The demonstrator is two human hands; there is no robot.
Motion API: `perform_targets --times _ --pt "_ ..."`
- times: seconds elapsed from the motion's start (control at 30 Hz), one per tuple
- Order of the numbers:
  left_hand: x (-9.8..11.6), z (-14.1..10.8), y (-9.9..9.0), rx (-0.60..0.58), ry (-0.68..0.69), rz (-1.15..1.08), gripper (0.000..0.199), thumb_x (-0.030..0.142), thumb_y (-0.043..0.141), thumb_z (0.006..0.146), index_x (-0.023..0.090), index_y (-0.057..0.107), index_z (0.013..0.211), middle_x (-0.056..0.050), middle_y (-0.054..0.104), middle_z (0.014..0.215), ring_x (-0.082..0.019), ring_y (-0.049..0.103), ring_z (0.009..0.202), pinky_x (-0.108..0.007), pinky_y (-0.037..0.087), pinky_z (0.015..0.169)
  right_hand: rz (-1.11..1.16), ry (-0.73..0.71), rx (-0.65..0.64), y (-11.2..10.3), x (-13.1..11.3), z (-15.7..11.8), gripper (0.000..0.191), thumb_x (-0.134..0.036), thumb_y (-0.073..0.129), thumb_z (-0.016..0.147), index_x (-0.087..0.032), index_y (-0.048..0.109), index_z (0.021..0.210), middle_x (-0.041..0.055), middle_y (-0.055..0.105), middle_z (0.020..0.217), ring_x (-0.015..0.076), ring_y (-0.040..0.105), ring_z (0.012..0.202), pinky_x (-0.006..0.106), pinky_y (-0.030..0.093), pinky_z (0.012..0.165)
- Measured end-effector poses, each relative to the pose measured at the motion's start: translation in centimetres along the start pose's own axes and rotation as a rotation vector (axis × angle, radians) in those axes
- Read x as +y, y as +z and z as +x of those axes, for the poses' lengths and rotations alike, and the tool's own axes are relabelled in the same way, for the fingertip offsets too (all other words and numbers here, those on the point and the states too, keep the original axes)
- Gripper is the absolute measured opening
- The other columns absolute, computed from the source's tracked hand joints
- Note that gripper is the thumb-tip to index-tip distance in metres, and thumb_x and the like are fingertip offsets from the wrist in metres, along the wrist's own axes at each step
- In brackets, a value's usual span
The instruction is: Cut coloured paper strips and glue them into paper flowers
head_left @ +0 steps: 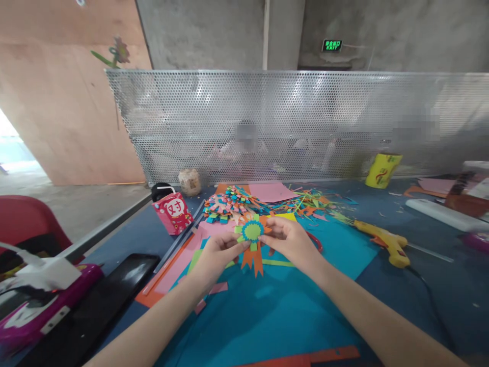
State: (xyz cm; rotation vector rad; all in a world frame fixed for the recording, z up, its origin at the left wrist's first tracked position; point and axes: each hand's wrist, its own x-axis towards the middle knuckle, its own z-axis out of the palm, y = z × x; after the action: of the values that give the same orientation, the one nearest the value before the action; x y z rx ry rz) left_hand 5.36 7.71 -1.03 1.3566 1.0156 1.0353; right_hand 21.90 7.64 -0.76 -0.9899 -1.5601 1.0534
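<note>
A paper rosette (252, 231) with a green centre, a blue scalloped ring and orange ribbon tails is held up over blue paper sheets (267, 311). My left hand (221, 252) pinches its left edge between thumb and fingers. On the opposite edge, my right hand (288, 239) grips it the same way. Beyond the hands lies a pile of looped paper strips (229, 204) in pink, blue, green and orange. A red curved handle (316, 241) shows partly behind my right hand.
A yellow glue gun (385, 242) with a cord lies at right. Paper scraps (309, 203), a pink drink carton (173, 213), a black tray (103, 306) and a purple power strip (49, 311) surround the work area. A perforated metal screen (214, 107) stands behind; a person sits beyond it.
</note>
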Motion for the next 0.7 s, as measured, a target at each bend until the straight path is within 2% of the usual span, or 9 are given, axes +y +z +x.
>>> perform_targets --times 0.23,0.33,0.47,0.57,0.67,0.7 --pt "-0.2 0.1 -0.1 0.012 -0.02 -0.064 0.029 0.03 0.069 0.052 0.014 0.06 0.074 0.003 0.054 0.051 -0.006 0.046 0.044 -0.017 0.035 0.042 0.025 0.031 0.03 -0.1 0.2 0.2 0.019 -0.023 0.058 0.065 -0.018 0.052 0.081 0.0012 0.06 0.072 0.0119 0.058 0.059 0.018 0.045 0.039" --pt "-0.3 0.2 -0.2 0.013 -0.063 -0.085 0.033 0.029 0.071 0.049 0.013 0.059 0.076 -0.001 0.06 0.061 -0.007 0.048 0.047 -0.018 0.036 0.043 0.08 0.035 0.089 -0.4 -0.1 0.3 0.02 -0.025 0.059 0.064 -0.017 0.048 0.079 0.0003 0.057 0.069 0.0117 0.056 0.054 0.02 0.045 0.035" --pt "-0.2 0.3 -0.3 0.047 -0.097 -0.079 0.03 0.028 0.07 0.05 0.013 0.06 0.074 -0.002 0.061 0.068 -0.008 0.051 0.051 -0.019 0.039 0.046 0.101 0.062 0.161 -1.3 -0.1 0.7 0.025 -0.028 0.058 0.064 -0.018 0.044 0.082 -0.0001 0.054 0.068 0.0158 0.058 0.059 0.024 0.047 0.036" --pt "-0.4 0.4 -0.5 0.096 -0.044 -0.071 0.027 0.028 0.068 0.053 0.013 0.06 0.074 0.0 0.059 0.064 -0.006 0.048 0.049 -0.018 0.038 0.046 -0.168 0.094 0.131 -2.2 0.3 0.9 0.022 -0.028 0.052 0.069 -0.017 0.047 0.088 0.0051 0.058 0.082 0.0174 0.06 0.069 0.028 0.05 0.05" --pt "-0.4 0.4 -0.8 0.118 0.044 -0.029 0.023 0.028 0.064 0.059 0.014 0.06 0.076 0.001 0.058 0.063 -0.007 0.05 0.054 -0.017 0.036 0.047 -0.713 0.005 0.207 -3.1 0.7 0.8 0.022 -0.025 0.048 0.073 -0.017 0.05 0.093 0.0085 0.058 0.093 0.0188 0.057 0.084 0.029 0.046 0.069" --pt "-0.3 0.4 -0.8 0.122 0.06 -0.015 0.024 0.028 0.063 0.06 0.014 0.06 0.079 0.0 0.058 0.063 -0.008 0.051 0.057 -0.017 0.036 0.048 -0.897 0.015 0.208 -3.4 0.8 0.7 0.022 -0.026 0.048 0.073 -0.017 0.051 0.093 0.0094 0.058 0.094 0.0199 0.056 0.087 0.03 0.044 0.072"
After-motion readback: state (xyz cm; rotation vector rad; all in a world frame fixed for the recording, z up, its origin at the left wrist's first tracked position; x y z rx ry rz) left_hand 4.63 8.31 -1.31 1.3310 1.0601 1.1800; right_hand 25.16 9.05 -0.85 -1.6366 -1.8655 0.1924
